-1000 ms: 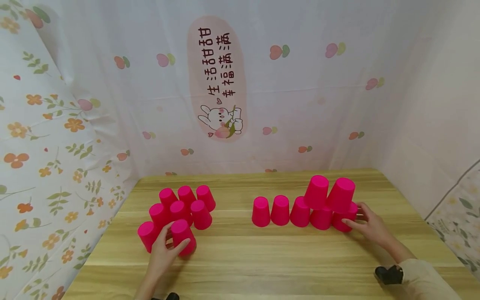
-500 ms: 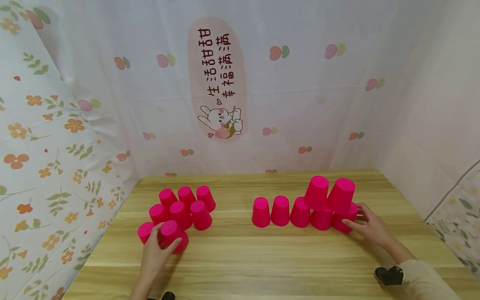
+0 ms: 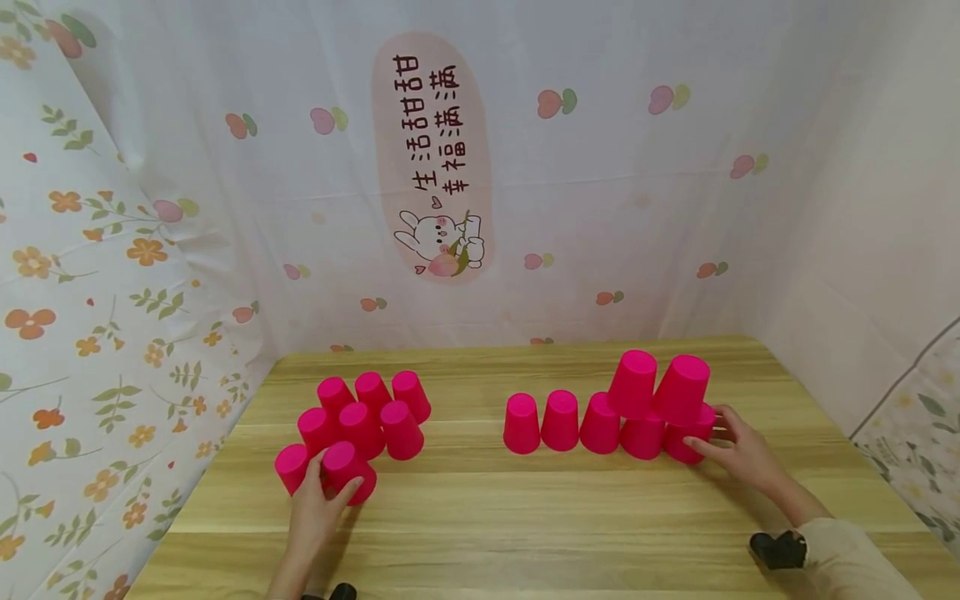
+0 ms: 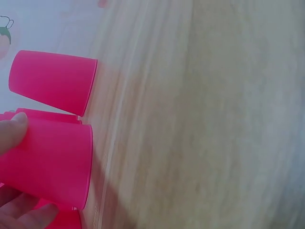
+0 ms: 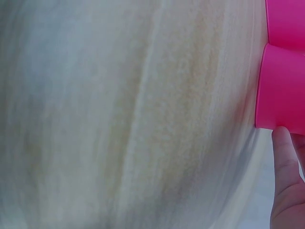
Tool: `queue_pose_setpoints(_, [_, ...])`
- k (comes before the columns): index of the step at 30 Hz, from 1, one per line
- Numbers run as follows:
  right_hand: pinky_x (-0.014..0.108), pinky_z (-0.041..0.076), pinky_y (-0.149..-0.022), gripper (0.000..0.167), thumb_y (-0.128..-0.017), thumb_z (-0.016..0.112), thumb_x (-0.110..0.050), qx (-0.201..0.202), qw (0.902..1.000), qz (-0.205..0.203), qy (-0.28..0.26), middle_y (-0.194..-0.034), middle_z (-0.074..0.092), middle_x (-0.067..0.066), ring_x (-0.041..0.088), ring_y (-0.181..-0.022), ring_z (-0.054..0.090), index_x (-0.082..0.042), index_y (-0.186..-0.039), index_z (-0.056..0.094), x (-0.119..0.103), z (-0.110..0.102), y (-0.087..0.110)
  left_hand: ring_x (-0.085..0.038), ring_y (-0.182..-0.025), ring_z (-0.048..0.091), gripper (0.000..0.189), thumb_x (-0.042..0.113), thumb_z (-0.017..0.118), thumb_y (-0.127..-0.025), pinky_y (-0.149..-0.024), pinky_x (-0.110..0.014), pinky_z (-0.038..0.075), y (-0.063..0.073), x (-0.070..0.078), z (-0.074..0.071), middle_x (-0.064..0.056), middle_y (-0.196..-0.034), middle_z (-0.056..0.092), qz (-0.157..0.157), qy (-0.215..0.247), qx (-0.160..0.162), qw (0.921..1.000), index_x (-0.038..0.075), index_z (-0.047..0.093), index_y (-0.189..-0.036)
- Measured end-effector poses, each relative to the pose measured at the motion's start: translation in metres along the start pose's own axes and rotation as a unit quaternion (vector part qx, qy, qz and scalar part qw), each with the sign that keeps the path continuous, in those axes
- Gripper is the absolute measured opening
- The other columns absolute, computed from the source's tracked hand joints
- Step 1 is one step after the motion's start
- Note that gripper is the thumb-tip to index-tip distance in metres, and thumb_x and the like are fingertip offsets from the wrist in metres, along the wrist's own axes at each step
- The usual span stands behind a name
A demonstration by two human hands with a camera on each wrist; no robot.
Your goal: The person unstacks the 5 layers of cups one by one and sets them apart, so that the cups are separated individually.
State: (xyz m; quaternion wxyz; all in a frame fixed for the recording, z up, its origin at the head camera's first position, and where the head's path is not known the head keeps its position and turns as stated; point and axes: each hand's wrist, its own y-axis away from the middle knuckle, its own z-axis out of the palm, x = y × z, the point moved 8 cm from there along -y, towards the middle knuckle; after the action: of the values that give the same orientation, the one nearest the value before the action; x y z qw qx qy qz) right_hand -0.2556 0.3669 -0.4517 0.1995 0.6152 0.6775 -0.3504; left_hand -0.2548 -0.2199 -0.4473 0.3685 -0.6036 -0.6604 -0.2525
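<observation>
My left hand (image 3: 315,507) grips an upside-down pink plastic cup (image 3: 347,472) at the front of the left group. In the left wrist view the thumb lies on one side of that cup (image 4: 52,162) and the fingers on the other. Just left of it stands another upside-down pink cup (image 3: 292,467). Over on the right, my right hand (image 3: 742,450) holds the end cup (image 3: 688,442) of a row, thumb in front and fingers behind. The right wrist view shows the thumb against this cup's (image 5: 283,90) side. Two cups (image 3: 632,385) sit on top of the row's right part.
Several upside-down pink cups (image 3: 362,431) stand behind my left hand. The right row continues leftward with more cups (image 3: 522,425). All stand on a wood-grain table (image 3: 480,533), with a patterned white curtain (image 3: 600,208) behind it.
My left hand has carried its cup a short way left, close to the front-left cup, and stays there over the last half second. My right hand and the right-side cups look unmoved.
</observation>
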Motion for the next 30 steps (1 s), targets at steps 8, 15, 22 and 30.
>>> queue_pose_setpoints(8, [0.020, 0.046, -0.065, 0.047, -0.078, 0.067, -0.017, 0.006, 1.0000, -0.002, 0.000, -0.107, 0.052, 0.022, 0.042, -0.090, 0.055, 0.000, -0.114, 0.042, 0.001, 0.000, 0.000, -0.039, -0.106, 0.046, 0.066, 0.011, 0.066, -0.079, -0.087, -0.047, 0.040, -0.003, 0.001, 0.000, -0.028, -0.118, 0.046, 0.011, -0.010, 0.010, 0.9998, -0.007, 0.028, -0.129])
queue_pose_setpoints(15, [0.021, 0.046, -0.064, 0.045, -0.078, 0.068, -0.016, 0.012, 0.9999, -0.004, -0.008, -0.105, 0.052, 0.020, 0.042, -0.089, 0.056, -0.001, -0.112, 0.043, 0.001, 0.000, 0.000, -0.039, -0.104, 0.048, 0.067, 0.013, 0.068, -0.078, -0.085, -0.047, 0.042, -0.002, 0.002, -0.001, -0.027, -0.117, 0.047, 0.022, -0.015, 0.028, 0.9992, -0.006, 0.029, -0.129])
queue_pose_setpoints(22, [0.020, 0.046, -0.064, 0.045, -0.078, 0.068, -0.016, 0.015, 0.9999, -0.003, -0.007, -0.106, 0.052, 0.021, 0.042, -0.089, 0.055, 0.000, -0.113, 0.043, 0.002, 0.000, 0.000, -0.037, -0.103, 0.049, 0.068, 0.011, 0.068, -0.077, -0.083, -0.046, 0.044, -0.002, 0.009, -0.005, -0.026, -0.116, 0.048, 0.041, 0.004, 0.058, 0.9974, -0.004, 0.030, -0.131])
queue_pose_setpoints(30, [0.021, 0.046, -0.064, 0.046, -0.078, 0.067, -0.016, 0.012, 0.9999, -0.003, -0.008, -0.106, 0.052, 0.021, 0.042, -0.090, 0.055, 0.000, -0.113, 0.042, 0.002, 0.001, 0.000, -0.037, -0.109, 0.045, 0.066, 0.008, 0.069, -0.074, -0.087, -0.052, 0.038, -0.003, 0.032, -0.018, -0.024, -0.122, 0.046, 0.098, -0.005, 0.088, 0.9913, -0.003, 0.034, -0.128])
